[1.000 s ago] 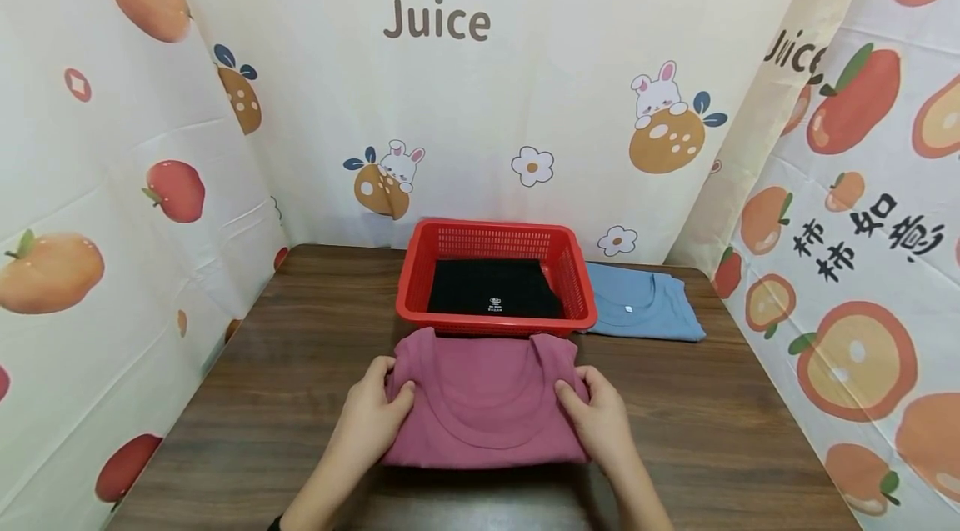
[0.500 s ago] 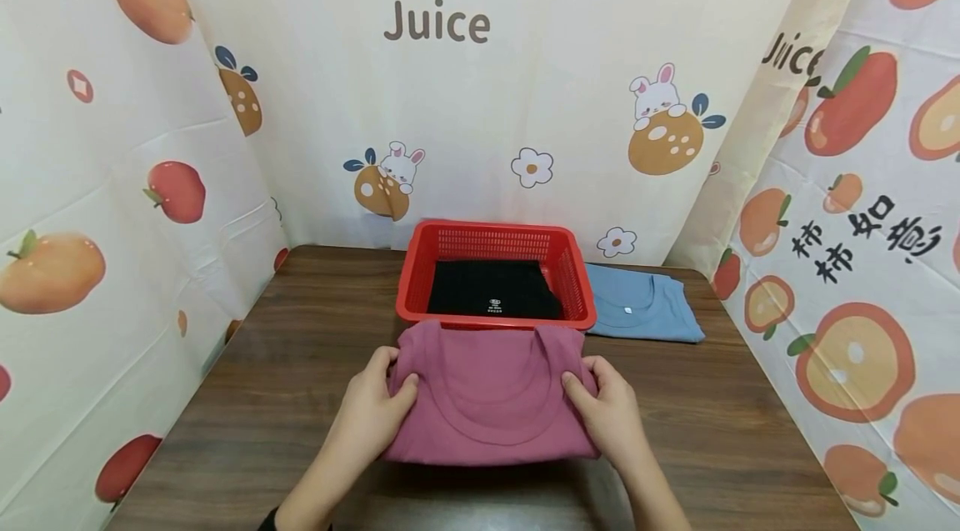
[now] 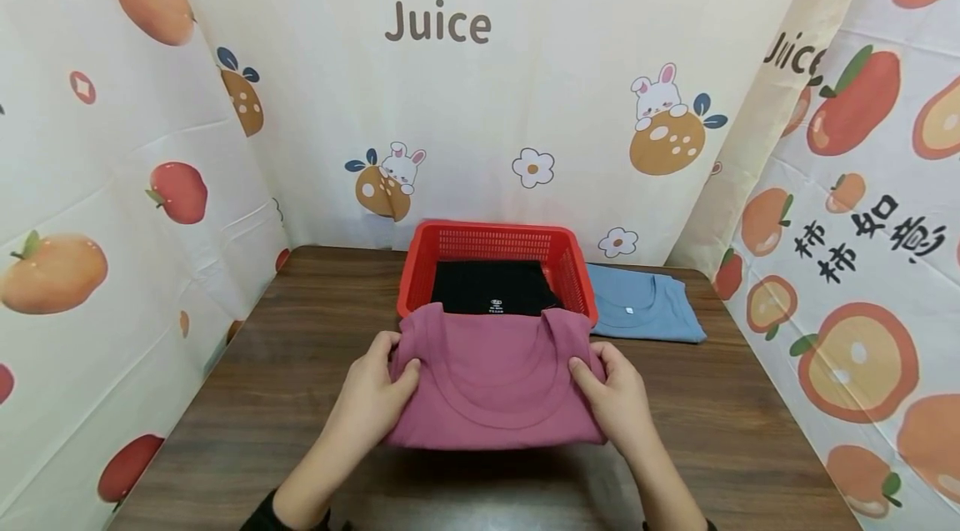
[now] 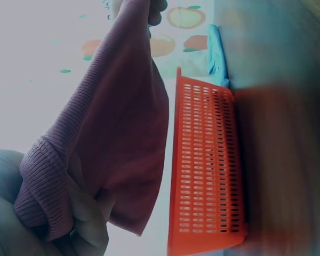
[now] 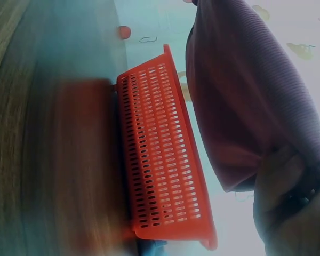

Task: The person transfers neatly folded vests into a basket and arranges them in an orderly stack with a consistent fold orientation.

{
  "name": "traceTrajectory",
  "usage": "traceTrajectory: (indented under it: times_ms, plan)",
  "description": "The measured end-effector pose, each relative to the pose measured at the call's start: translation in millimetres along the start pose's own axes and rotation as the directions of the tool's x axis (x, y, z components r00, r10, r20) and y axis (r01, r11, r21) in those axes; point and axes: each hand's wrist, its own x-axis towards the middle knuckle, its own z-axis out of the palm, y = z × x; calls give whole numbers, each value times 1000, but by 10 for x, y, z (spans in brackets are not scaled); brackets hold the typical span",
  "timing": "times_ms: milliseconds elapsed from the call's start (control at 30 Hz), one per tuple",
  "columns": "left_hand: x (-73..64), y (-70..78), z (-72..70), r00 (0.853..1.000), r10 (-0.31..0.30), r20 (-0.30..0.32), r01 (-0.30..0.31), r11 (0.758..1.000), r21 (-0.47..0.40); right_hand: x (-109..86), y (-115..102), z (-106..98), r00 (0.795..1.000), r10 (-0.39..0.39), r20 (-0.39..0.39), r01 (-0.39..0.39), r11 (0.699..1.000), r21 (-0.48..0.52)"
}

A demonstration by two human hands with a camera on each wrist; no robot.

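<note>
A folded pink shirt (image 3: 495, 385) with a round neckline hangs above the table, just in front of the red basket. At its left side my left hand (image 3: 377, 389) grips the edge, thumb on top and fingers underneath. My right hand (image 3: 615, 393) holds the opposite side the same way. Both wrist views show the shirt's underside raised off the tabletop. Inside the red plastic basket (image 3: 587, 285) lies a folded black garment (image 3: 487, 285) with a small white print; the shirt's top edge hides the basket's front rim.
A folded blue shirt (image 3: 645, 303) lies on the wooden table (image 3: 315, 348) at the basket's right. Fruit-patterned curtains (image 3: 480, 97) enclose the back and both sides of the table.
Both hands have lifted the pink shirt and carried it forward, toward the basket. Its top edge now covers the front rim. The basket and the blue shirt have stayed put.
</note>
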Motion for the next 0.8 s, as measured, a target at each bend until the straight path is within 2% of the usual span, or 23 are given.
traceTrajectory:
  times_ms: [200,400,800]
  plan:
    - [43,36,-14,1000,2,8,-2,1000,-10,48,-22,-25,1000,-3,-10,4,1000,27]
    - [98,60,-21,999,36,-8,-36,999,3,122,-36,-57,1000,12,-8,-11,998,58]
    - [305,112,-63,997,69,-15,-70,998,-12,317,-91,-81,1000,-2,-4,2,993,122]
